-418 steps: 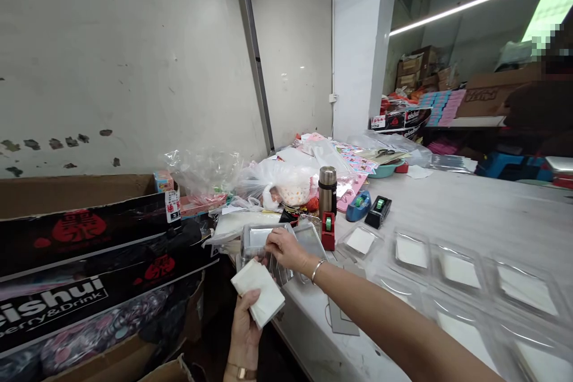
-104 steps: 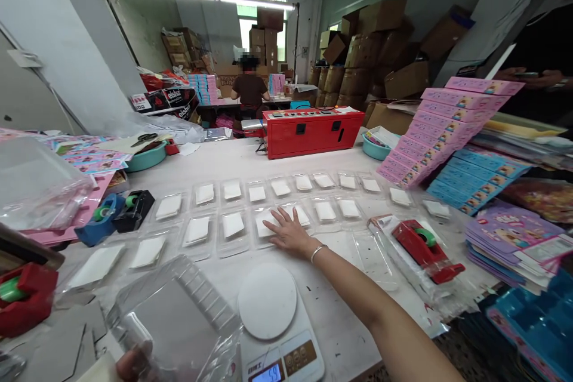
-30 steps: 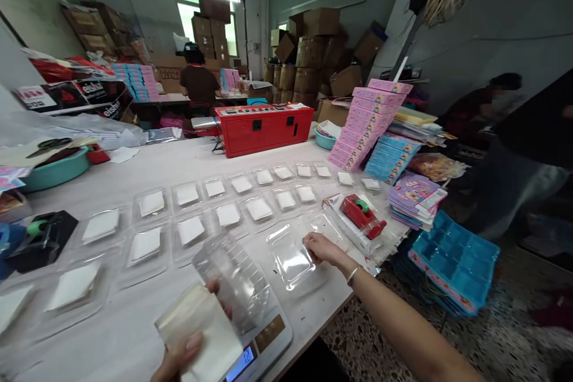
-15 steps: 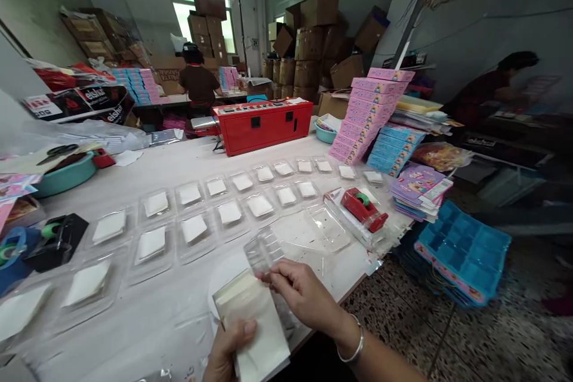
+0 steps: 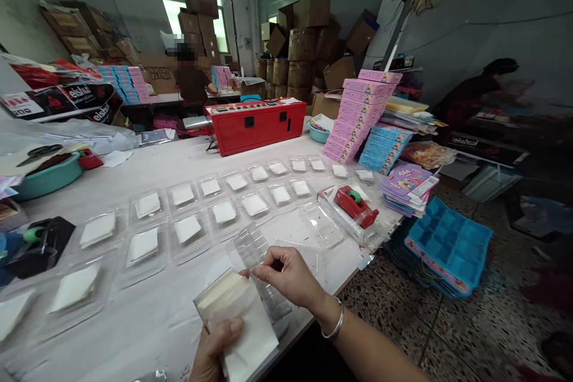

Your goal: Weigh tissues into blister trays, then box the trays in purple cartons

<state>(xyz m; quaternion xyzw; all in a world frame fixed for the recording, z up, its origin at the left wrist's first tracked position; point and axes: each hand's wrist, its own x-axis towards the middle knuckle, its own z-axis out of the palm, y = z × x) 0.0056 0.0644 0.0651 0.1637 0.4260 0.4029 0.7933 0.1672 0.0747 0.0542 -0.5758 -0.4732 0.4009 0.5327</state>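
Observation:
My left hand (image 5: 217, 343) grips a thick stack of cream paper sheets (image 5: 246, 322), its thumb lying flat on the top sheet. The stack is tilted above the table's near edge. Just beyond the stack's upper right corner, my right hand (image 5: 290, 277) is closed in a pinch, thumb against forefinger. Whatever may be between those fingertips is too small to make out. Behind and under the right hand lie clear plastic trays (image 5: 250, 245). Farther back, rows of clear shallow trays spread over the table, each bearing small white papers, such as this paper pile (image 5: 188, 230).
A red tape dispenser (image 5: 356, 206) rests on a packet at right, near pink boxes (image 5: 353, 119) and blue boxes (image 5: 387, 146). A red machine (image 5: 259, 126) stands at the back. At left is a black tape dispenser (image 5: 42, 245). Blue compartment trays (image 5: 450, 245) are stacked beyond the right edge.
The view has shifted slightly, moving the scene left. My right hand's pinch has come a little away from the stack's edge; my left hand still grips the stack.

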